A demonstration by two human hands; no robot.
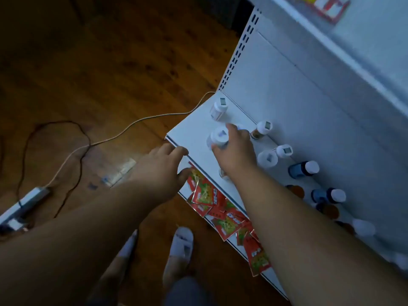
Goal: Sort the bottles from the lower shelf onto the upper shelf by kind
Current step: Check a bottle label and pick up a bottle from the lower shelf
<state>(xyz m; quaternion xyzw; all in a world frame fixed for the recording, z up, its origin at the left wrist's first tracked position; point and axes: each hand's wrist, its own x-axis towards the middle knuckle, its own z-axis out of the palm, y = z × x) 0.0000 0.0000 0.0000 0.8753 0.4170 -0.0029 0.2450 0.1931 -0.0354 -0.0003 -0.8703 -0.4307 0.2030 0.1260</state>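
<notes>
a: where is the white bottle (218, 135)?
b: on the white shelf (194, 127), near its left end. the right hand (235, 151) has its fingers curled round it.
a: and the left hand (163, 164)?
b: it grips the shelf's front edge. more bottles stand to the right, red packets (223, 208) lie below.

The shelf (194, 129) was plain white, like most bottle caps (267, 159) on it. Two bottles (297, 170) were blue; the packets (205, 194) below — red and green — lay above brown wooden floor (99, 74).

White shelf (194, 127) carries white-capped bottles (267, 159)
</notes>
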